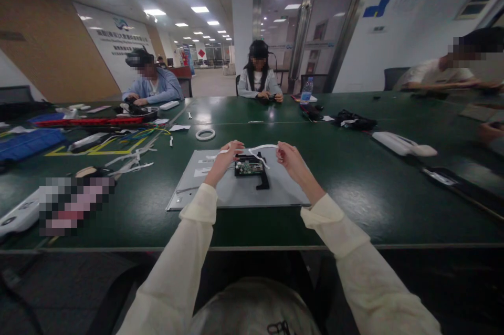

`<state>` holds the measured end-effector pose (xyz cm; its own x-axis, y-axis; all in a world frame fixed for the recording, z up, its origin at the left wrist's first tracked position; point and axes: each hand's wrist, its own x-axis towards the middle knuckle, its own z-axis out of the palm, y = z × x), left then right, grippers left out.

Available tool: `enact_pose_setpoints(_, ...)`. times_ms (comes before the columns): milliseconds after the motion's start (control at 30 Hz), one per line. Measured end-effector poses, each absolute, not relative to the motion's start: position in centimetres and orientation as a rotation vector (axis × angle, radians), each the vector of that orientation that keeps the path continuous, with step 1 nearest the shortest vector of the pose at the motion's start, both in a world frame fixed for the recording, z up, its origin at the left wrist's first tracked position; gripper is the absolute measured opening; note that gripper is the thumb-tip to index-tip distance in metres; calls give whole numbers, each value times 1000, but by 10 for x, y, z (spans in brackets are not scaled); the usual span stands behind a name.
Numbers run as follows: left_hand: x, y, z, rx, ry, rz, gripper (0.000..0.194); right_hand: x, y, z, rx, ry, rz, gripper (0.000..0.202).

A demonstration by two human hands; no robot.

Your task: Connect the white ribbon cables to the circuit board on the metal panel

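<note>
A thin white strip of tape (264, 146) stretches leftward from my right hand (290, 157), its free end folding down over the circuit board. Thumb and fingertips of that hand pinch the strip. My left hand (229, 155) hovers above the left side of the board, fingers stretched out and not visibly holding anything. Between both hands lies a green circuit board (249, 168) in a black bracket (263, 182). Beneath them is a flat grey panel (220, 197) with white labels (201, 171) and a thin cable at its left.
A roll of white tape (205, 134) lies beyond the panel. Crumpled white strips (136, 159) and a blue tray (29, 147) are to the left. At right are a white device (401, 144) and a black bundle (354, 120). A bottle (306, 91) stands farther back; several people sit around the table.
</note>
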<state>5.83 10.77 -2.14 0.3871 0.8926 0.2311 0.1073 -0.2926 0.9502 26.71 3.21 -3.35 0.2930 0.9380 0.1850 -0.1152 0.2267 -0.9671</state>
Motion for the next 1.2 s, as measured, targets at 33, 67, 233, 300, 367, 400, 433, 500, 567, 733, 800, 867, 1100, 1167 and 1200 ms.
enact_pose_setpoints(33, 63, 100, -21, 1663, 854, 951, 44, 263, 30, -34, -1071, -1014, 949, 42)
enact_pose_setpoints(67, 67, 91, -21, 1639, 838, 898, 46, 260, 29, -34, -1076, -1045, 973, 43)
enact_pose_setpoints(233, 77, 65, -25, 1727, 785, 690, 48, 260, 20, -39, -1199, -1261, 862, 45)
enact_pose_setpoints(300, 74, 62, -28, 1805, 775, 706, 46, 265, 17, -42, -1280, -1355, 726, 45)
enact_pose_setpoints(367, 71, 60, -30, 1894, 802, 752, 46, 267, 15, -44, -1368, -1424, 587, 45)
enact_pose_setpoints(400, 69, 60, -31, 1938, 826, 778, 46, 266, 13, -45, -1409, -1444, 519, 44)
enact_pose_setpoints(433, 68, 61, -32, 1979, 850, 802, 46, 265, 12, -45, -1449, -1461, 455, 43)
enact_pose_setpoints(500, 66, 62, -33, 2039, 881, 838, 46, 262, 10, -45, -1522, -1494, 344, 41)
enact_pose_setpoints(567, 64, 62, -34, 2085, 903, 850, 46, 257, 8, -45, -1575, -1535, 253, 40)
enact_pose_setpoints(733, 61, 62, -38, 2248, 979, 858, 44, 248, 4, -47, -1659, -1670, 21, 38)
enact_pose_setpoints(800, 60, 59, -38, 2309, 979, 870, 43, 248, 3, -47, -1690, -1716, -85, 36)
enact_pose_setpoints(867, 59, 57, -38, 2375, 975, 861, 41, 253, 3, -47, -1684, -1717, -160, 35)
enact_pose_setpoints(1100, 58, 52, -32, 2345, 934, 812, 41, 277, 12, -46, -1435, -1242, 164, 47)
enact_pose_setpoints(1167, 59, 51, -33, 2278, 868, 768, 41, 272, 12, -46, -1331, -1234, 397, 50)
enact_pose_setpoints(1200, 60, 50, -33, 2245, 832, 753, 41, 268, 12, -45, -1291, -1270, 497, 51)
